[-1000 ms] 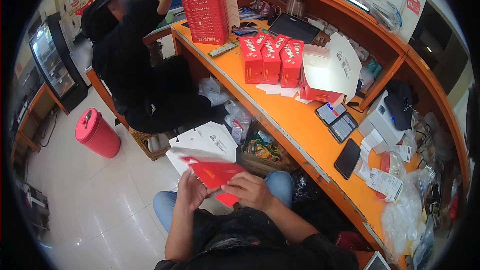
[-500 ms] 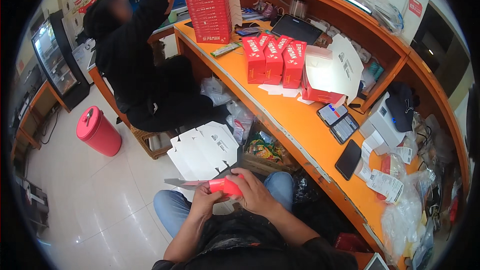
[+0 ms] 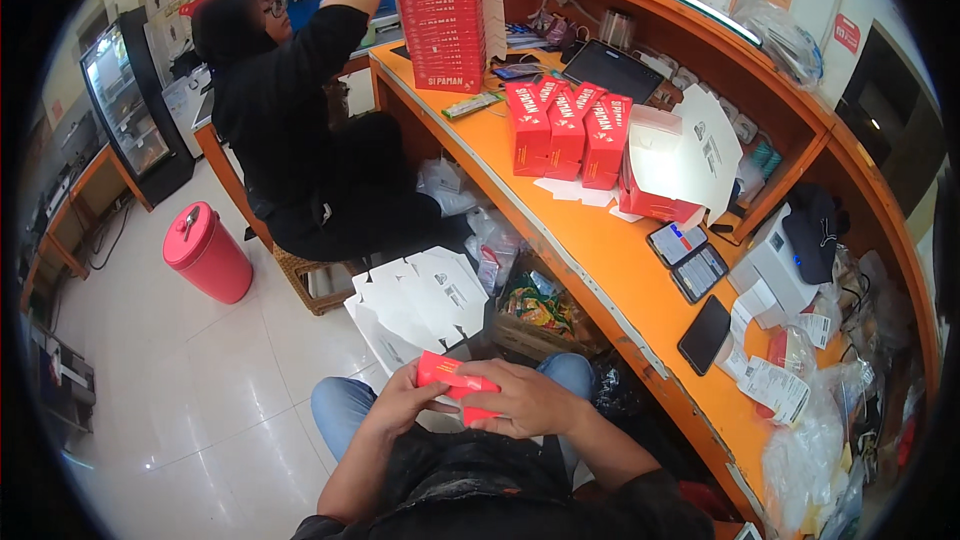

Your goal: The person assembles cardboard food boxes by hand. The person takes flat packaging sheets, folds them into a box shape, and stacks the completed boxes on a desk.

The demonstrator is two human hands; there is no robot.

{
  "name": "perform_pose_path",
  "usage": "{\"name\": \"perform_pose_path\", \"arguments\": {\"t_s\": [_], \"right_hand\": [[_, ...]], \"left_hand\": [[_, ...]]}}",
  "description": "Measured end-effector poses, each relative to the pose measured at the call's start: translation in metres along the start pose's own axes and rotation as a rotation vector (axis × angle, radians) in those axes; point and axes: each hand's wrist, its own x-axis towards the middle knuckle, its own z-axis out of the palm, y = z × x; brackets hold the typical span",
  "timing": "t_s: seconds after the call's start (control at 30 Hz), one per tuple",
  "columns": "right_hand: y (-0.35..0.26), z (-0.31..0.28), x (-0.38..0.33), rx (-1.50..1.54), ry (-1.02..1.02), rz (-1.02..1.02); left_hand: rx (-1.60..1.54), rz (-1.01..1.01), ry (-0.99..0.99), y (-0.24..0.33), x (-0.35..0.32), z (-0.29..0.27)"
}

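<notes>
Above my lap, both hands grip a small red cardboard box (image 3: pixel 438 368), partly folded, with its far side hidden by my fingers. My left hand (image 3: pixel 405 400) pinches its left end between thumb and fingers. Across the right part of it lies my right hand (image 3: pixel 528 396), its fingers wrapped over the red card. Just beyond my knees rests a stack of flat white box blanks (image 3: pixel 425 295) with notched edges. On the orange counter (image 3: pixel 560 225) stand several folded red boxes (image 3: pixel 565 130), close together, beside an open red and white box (image 3: pixel 685 160).
A co-worker in black (image 3: pixel 300 130) sits at the far left, one arm raised to a tall stack of red boxes (image 3: pixel 440 25). Phones (image 3: pixel 704 330), a white printer (image 3: pixel 770 250) and plastic bags (image 3: pixel 805 440) crowd the counter's right end. A pink bin (image 3: pixel 208 255) stands on the floor.
The red card between my hands has turned and bent into a more box-like shape. My right hand's fingers now lie flatter across it. The whole view has shifted slightly.
</notes>
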Motion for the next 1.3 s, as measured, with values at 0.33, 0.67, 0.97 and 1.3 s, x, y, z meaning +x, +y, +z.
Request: {"name": "perform_pose_path", "arguments": {"t_s": [0.33, 0.67, 0.97, 1.3], "right_hand": [[-0.016, 0.029, -0.007, -0.339, 0.137, 0.047], [-0.016, 0.026, -0.007, 0.235, 0.409, 0.222], [-0.007, 0.019, -0.012, -0.17, 0.293, 0.049], [-0.016, 0.027, -0.004, -0.174, 0.484, 0.072]], "left_hand": [[-0.214, -0.16, -0.122, 0.024, -0.017, -0.002], [-0.168, -0.119, -0.263, 0.029, -0.029, 0.004], [-0.275, -0.037, 0.067, 0.029, -0.005, -0.022], [-0.372, 0.062, 0.423, -0.009, -0.007, -0.008]]}}
